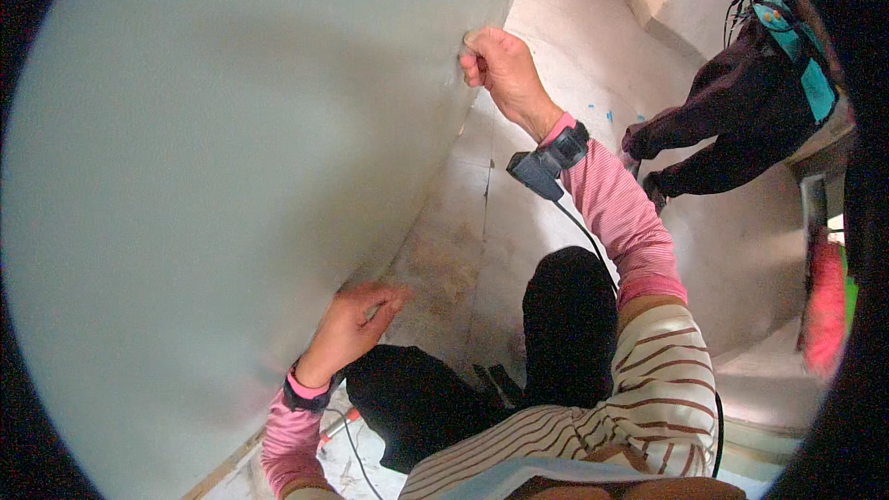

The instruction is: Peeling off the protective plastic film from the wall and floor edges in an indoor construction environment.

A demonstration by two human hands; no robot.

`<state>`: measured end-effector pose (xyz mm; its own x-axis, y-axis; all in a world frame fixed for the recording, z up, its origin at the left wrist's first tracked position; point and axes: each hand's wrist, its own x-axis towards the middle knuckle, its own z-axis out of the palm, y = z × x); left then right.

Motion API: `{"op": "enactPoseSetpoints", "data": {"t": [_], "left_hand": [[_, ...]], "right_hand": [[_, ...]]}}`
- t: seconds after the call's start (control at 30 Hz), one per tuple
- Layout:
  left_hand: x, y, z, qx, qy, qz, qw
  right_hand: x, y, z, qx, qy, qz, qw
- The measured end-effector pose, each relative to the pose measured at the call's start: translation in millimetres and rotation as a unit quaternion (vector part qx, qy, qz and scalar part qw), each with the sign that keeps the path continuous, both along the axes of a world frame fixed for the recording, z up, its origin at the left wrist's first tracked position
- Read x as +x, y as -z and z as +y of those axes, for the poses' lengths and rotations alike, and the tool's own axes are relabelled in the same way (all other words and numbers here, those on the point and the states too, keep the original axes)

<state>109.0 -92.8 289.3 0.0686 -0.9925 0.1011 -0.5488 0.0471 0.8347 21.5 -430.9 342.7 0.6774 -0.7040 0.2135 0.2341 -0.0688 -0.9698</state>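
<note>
My right hand [500, 69] is raised at the edge of a smooth grey-green wall panel [259, 130]. Its fingers are curled and the thumb presses against the index finger; anything between them is too small to make out. Lower down, close to the panel's bottom edge, my left hand [356, 326] has its fingers stretched out and the thumb apart, a little blurred by motion. Nothing shows in it. Pink sleeves cover both forearms. A black strapped device [548, 164] with a cable sits on my right wrist, and a dark band [306, 395] circles the left one.
My knees [571, 324], in black trousers, are bent beside the panel. The floor [444, 231] is dusty and stained. At the upper right stands another person [732, 116] in dark trousers with a teal item at the waist. A red fuzzy object [824, 306] shows at the right rim.
</note>
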Motion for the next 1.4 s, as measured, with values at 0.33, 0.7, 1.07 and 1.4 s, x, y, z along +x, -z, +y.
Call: {"op": "enactPoseSetpoints", "data": {"t": [0.33, 0.7, 1.07, 1.4], "left_hand": [[24.6, -32.9, 16.2, 0.165, -0.093, 0.219, 0.957], [35.9, -66.1, -60.7, 0.224, -0.117, 0.312, 0.916], [21.0, -71.2, -167.3, 0.117, -0.117, 0.384, 0.909], [27.6, -68.7, -225.8, 0.14, -0.175, 0.466, 0.856]], "right_hand": [[21.3, -17.4, 18.2, -0.017, -0.052, -0.055, 0.997], [22.5, 40.3, 14.3, 0.049, -0.097, -0.034, 0.993], [19.0, 43.9, 13.5, 0.044, -0.126, -0.018, 0.991], [15.1, 48.2, 12.1, 0.009, -0.054, -0.049, 0.997]]}}
